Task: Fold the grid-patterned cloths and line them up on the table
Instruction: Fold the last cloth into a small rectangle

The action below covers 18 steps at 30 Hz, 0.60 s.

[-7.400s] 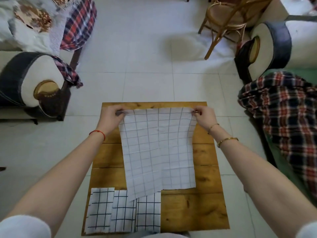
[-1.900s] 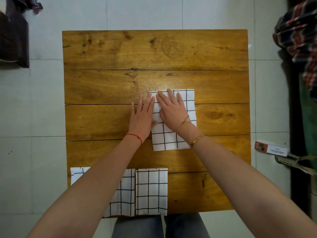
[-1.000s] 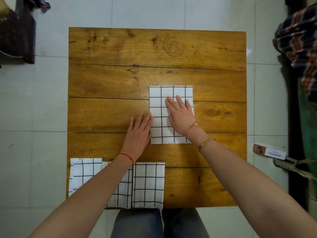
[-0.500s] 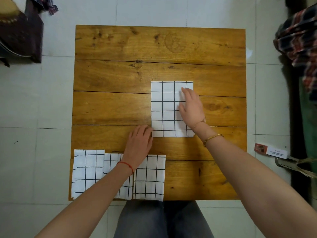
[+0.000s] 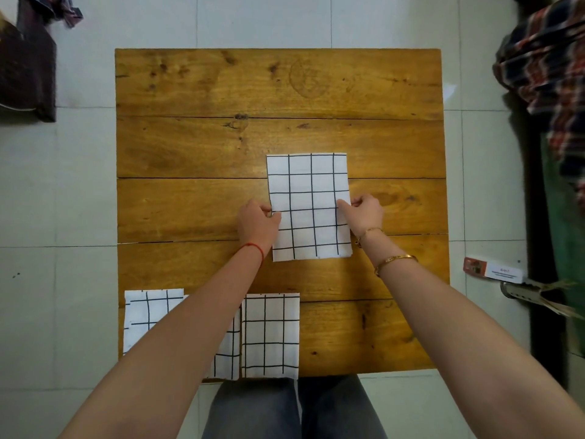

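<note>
Both hands grasp the folded cloth (image 5: 308, 205) at its mid-height: the left hand (image 5: 258, 221) pinches the cloth's left edge and the right hand (image 5: 364, 213) pinches its right edge, fingers curled onto the fabric. This symmetrical hold likely serves to lift or slide the cloth without disturbing its folds. The cloth lies flat on the wooden table (image 5: 190, 147), slightly right of the table's centre, long side running away from the person.

Three finished cloths form a row along the table's near edge. The leftmost cloth (image 5: 148, 315) sits at the near-left corner, the middle cloth (image 5: 226, 356) is largely hidden by the left forearm, and the rightmost cloth (image 5: 270, 334) lies just beside it. Bare wood remains to the right of the rightmost cloth; judged from the row, this is the probable destination, edge-aligned with its neighbours.
</note>
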Tool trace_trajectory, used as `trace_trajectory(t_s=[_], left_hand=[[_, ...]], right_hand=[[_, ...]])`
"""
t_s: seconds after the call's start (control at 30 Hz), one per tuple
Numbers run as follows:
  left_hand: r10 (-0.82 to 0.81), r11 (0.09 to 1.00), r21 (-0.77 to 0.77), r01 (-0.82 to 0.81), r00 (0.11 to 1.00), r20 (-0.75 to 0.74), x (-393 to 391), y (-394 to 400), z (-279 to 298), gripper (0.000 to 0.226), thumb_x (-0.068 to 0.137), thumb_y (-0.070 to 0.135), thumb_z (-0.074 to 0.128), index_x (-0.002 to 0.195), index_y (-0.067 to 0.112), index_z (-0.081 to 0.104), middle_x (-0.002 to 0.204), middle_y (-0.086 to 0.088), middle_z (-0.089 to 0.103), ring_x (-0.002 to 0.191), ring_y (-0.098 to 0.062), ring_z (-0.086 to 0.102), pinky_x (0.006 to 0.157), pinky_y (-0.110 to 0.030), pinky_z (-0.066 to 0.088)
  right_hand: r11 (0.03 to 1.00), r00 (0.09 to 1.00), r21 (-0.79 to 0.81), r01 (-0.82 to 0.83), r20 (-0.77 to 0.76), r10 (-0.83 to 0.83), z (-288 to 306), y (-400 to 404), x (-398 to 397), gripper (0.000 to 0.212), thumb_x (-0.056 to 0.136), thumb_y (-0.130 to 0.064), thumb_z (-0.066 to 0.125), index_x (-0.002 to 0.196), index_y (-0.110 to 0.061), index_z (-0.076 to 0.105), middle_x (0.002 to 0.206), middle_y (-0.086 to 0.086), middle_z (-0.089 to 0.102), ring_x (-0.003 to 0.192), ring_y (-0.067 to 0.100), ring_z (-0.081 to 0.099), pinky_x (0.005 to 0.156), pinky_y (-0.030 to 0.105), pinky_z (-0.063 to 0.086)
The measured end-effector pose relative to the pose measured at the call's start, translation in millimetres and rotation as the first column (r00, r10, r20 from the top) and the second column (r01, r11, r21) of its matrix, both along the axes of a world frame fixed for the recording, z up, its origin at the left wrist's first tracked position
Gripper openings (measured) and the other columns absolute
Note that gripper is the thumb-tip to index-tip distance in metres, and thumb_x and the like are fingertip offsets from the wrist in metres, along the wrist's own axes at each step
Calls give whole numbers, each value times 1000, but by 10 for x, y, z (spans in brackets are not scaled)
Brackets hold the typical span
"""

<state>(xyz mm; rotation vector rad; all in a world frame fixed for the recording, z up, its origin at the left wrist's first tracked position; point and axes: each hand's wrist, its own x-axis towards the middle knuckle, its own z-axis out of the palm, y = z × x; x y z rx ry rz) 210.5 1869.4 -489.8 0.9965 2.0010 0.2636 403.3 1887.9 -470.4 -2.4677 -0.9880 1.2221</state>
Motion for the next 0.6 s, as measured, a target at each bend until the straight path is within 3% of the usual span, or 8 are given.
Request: trace_trajectory(t_s=[0.07, 0.23, 0.33, 0.43, 0.53, 0.6], left_hand=[[63, 998, -1, -63, 997, 42, -3, 21, 45, 21, 87, 19, 67, 105, 12, 58, 103, -2, 61, 91, -15, 57, 76, -26, 48], [161, 987, -9, -162, 977, 141, -65, 67, 118, 30, 85, 13, 70, 112, 11, 55, 99, 2, 62, 91, -12, 57, 79, -27, 48], [204, 979, -82, -189, 948, 245, -127, 94, 94, 36, 87, 13, 68, 121, 12, 57, 111, 2, 64, 100, -14, 58, 78, -23, 47], [198, 980, -69, -185, 929, 313, -199, 82, 108, 39, 88, 12, 66, 126, 15, 56, 116, -2, 66, 108, -16, 60, 91, -31, 51], [202, 975, 17, -222, 913, 355, -250, 61, 219, 39, 89, 12, 65, 126, 17, 54, 110, -1, 67, 105, -14, 61, 79, -19, 47], [184, 968, 82, -236, 897, 402, -280, 44, 314, 39, 89, 12, 65, 125, 19, 53, 105, -2, 68, 101, -12, 63, 76, -16, 46]], right_hand=[[1000, 999, 7, 26, -25, -26, 4, 11, -14, 29, 85, -25, 65, 66, -21, 43, 64, -7, 46, 69, 14, 46, 49, 19, 30], [992, 990, 80, 102, -109, -93, 19, 20, 26, 27, 82, -21, 66, 65, -23, 46, 64, -9, 48, 59, 4, 43, 52, 17, 32], [988, 977, 64, 139, -173, -126, 42, 28, 52, 17, 83, -18, 68, 78, -16, 52, 64, -6, 47, 60, 5, 44, 54, 16, 35], [969, 936, 47, 241, -276, -220, 87, 26, 67, 21, 84, -12, 69, 96, -11, 52, 71, -5, 51, 66, 3, 49, 60, 13, 40], [947, 901, 114, 301, -359, -243, 145, -10, 87, 25, 84, -5, 68, 100, -9, 49, 69, -4, 55, 70, 4, 54, 73, 15, 46], [938, 893, 182, 294, -401, -203, 193, -44, 102, 24, 85, -3, 66, 102, -9, 49, 64, -1, 54, 68, 7, 54, 73, 15, 47]])
